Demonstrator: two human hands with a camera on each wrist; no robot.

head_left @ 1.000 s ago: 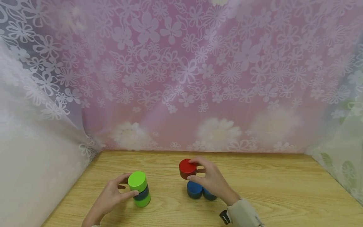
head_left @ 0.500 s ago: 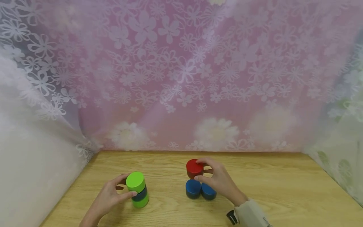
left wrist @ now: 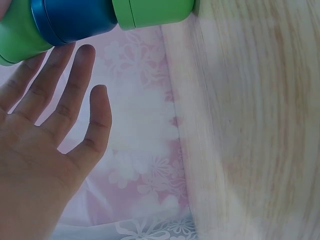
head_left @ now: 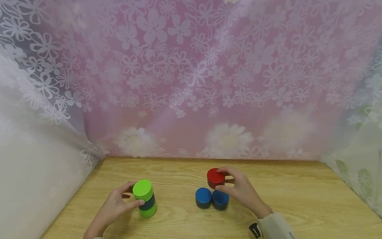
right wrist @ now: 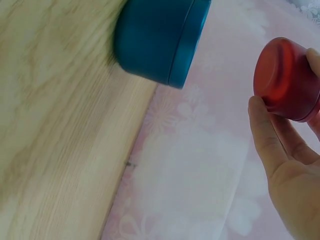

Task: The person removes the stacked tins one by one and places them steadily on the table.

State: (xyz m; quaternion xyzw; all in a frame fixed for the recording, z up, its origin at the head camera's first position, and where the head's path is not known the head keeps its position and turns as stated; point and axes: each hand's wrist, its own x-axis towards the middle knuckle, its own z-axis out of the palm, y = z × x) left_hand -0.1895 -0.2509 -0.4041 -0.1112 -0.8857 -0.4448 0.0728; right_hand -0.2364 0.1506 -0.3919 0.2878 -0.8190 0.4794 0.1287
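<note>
The left hand holds an upright stack of three tins on the wooden table, thumb on one side and fingers on the other: a green top tin, a dark blue middle tin and a green bottom tin. The right hand pinches a red tin between thumb and fingers, up off the table near two blue tins standing side by side. Behind the table hangs a pink flowered curtain; a black object shows by the right sleeve.
</note>
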